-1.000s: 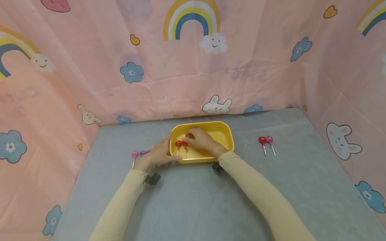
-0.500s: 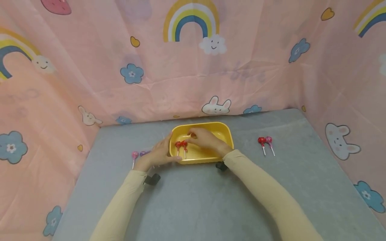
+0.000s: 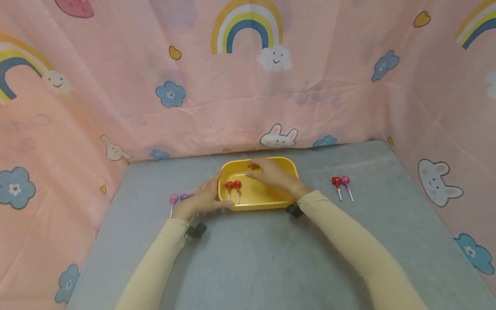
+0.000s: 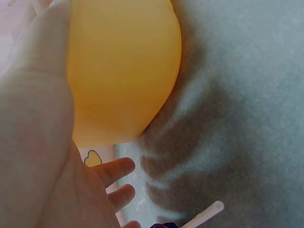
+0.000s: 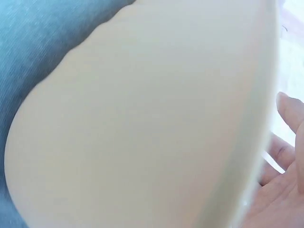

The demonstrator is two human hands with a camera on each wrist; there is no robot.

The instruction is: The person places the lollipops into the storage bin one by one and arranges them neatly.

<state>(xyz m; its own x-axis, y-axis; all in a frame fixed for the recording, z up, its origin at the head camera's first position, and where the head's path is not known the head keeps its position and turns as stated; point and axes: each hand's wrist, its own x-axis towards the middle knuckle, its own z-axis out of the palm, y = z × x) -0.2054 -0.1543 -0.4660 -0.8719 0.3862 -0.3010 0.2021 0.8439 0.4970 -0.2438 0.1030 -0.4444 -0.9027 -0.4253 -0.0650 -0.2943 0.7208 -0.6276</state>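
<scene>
A yellow plastic box stands near the table's back edge. Two red-wrapped lollipops, one on the left and one beside it, are side by side inside its left end, sticks toward me. My left hand rests at the box's left end, fingers extended along the outside and thumb at the front rim. In the left wrist view, the box wall lies along that hand. Over the right half of the box is my right hand, fingers loosely bent and apart, holding nothing, away from the red lollipops.
On the right of the grey table lie a red lollipop and a pink-purple one. Left of the box are a pink lollipop and purple ones, partly hidden by my left hand. A pink printed curtain rises behind.
My right hand has moved right, away from the two red lollipops inside the box, and its fingers have spread. The left hand stays at the box's left end.
</scene>
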